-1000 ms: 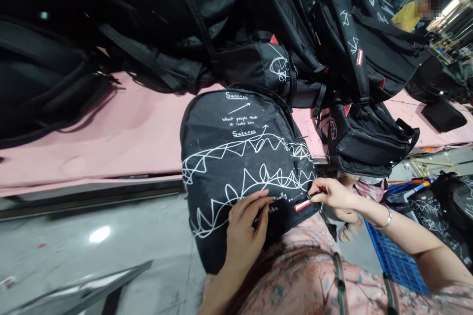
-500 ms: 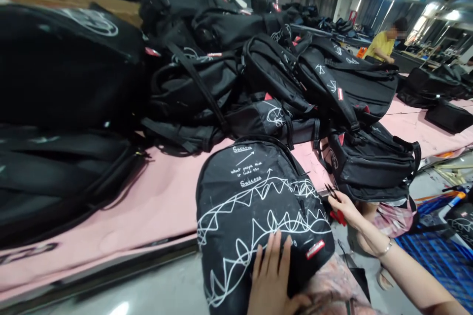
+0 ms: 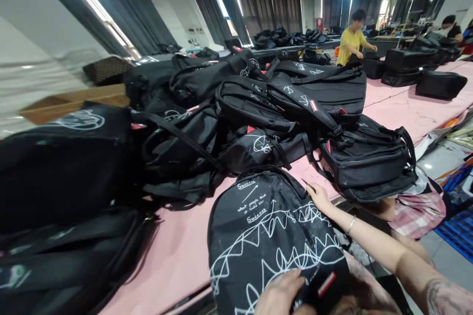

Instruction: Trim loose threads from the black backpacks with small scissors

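A black backpack (image 3: 254, 236) with white scribbled lines, the word "Success" and a small red label stands tilted in front of me at the table edge. My left hand (image 3: 281, 291) is on its lower front, fingers bent together around the dark fabric near the label; the lower part of this hand is cut off by the frame. My right hand (image 3: 320, 198) is closed on small scissors (image 3: 306, 184), whose dark pointed blades stick out beside the bag's upper right side. The scissors' handles are hidden in the palm.
Several black backpacks (image 3: 244, 103) are heaped across the pink-covered table (image 3: 173, 236). Another backpack (image 3: 369, 162) lies just beyond my right hand. Large black bags (image 3: 66, 172) crowd the left. A person in yellow (image 3: 353, 42) works farther back, near stacked black bags (image 3: 410, 64).
My view has tilted up. My left hand went from lying flat with fingers spread to bent on the bag's front. My right hand moved with the scissors up to the bag's upper side.
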The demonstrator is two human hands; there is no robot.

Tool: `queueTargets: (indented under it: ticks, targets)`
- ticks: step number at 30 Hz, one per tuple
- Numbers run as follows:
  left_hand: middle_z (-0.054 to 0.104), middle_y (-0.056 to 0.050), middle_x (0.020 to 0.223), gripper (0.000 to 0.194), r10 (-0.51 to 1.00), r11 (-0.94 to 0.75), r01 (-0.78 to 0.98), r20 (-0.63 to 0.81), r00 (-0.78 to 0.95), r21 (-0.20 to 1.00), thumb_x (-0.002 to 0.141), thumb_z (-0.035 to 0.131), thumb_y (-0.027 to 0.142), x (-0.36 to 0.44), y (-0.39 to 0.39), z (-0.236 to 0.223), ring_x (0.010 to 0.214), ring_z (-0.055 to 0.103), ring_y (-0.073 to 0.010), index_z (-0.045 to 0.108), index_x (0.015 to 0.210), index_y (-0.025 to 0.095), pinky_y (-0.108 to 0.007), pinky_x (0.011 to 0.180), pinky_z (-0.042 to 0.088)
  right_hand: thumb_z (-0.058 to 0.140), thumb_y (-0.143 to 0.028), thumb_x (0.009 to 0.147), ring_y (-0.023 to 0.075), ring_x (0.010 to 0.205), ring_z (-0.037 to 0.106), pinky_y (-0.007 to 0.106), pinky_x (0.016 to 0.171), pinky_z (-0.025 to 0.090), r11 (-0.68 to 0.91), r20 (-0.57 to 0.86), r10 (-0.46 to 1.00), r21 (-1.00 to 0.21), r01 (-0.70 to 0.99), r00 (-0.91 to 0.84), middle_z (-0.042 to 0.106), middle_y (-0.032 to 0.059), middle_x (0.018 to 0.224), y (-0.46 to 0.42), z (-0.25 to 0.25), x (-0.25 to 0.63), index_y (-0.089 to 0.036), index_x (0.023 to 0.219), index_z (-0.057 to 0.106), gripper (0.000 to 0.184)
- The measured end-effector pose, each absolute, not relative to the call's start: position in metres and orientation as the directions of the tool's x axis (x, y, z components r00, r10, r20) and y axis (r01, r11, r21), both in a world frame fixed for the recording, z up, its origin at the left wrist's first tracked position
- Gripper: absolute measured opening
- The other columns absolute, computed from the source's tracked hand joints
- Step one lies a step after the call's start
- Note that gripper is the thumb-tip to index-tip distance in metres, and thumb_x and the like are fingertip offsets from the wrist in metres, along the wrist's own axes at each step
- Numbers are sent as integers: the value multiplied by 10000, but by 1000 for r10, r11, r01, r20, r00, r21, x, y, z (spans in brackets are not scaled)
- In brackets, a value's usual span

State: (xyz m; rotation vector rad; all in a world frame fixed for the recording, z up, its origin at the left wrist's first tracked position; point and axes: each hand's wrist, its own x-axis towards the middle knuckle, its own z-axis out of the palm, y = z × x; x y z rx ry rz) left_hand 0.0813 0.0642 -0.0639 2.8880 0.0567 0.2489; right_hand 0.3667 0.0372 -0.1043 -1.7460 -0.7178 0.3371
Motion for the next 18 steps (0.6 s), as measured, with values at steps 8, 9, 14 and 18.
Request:
queueTargets:
  ticks: [8, 9, 14, 18]
  targets:
    - [619, -100, 1104, 298, 462, -861, 431, 61, 885, 271, 865, 395, 237, 194, 188, -22, 1035, 564, -208, 600, 1058, 138, -357, 922, 426, 543, -368, 765, 163, 713, 530, 264, 683, 374, -42, 186, 692, -954, 296, 698, 594, 17, 727, 31, -99, 343, -180, 699, 599, 207]
    - [628, -108, 1077, 291, 468, -862, 438, 69, 881, 255, 857, 396, 206, 206, 200, -27, 1009, 574, -214, 604, 1044, 127, -361, 905, 431, 580, -358, 738, 163, 729, 536, 261, 695, 376, -21, 191, 699, -958, 288, 689, 604, 13, 745, 30, -98, 342, -184, 707, 609, 179]
    - [622, -50, 1095, 285, 338, -926, 315, 89, 937, 208, 830, 411, 143, 249, 213, -45, 1043, 541, -160, 603, 1038, 175, -287, 937, 396, 500, -402, 793, 159, 681, 532, 274, 689, 397, 47, 146, 609, -988, 148, 780, 589, 26, 678, 36, -95, 338, -165, 660, 570, 280]
    - [461, -95, 1310, 391, 374, -924, 354, 140, 917, 145, 865, 362, 209, 264, 209, -48, 1203, 413, -191, 454, 1242, 159, -384, 1010, 321, 409, -490, 831, 160, 680, 524, 280, 671, 415, 146, 89, 547, -989, 9, 833, 579, 47, 686, 39, -94, 334, -158, 659, 539, 396]
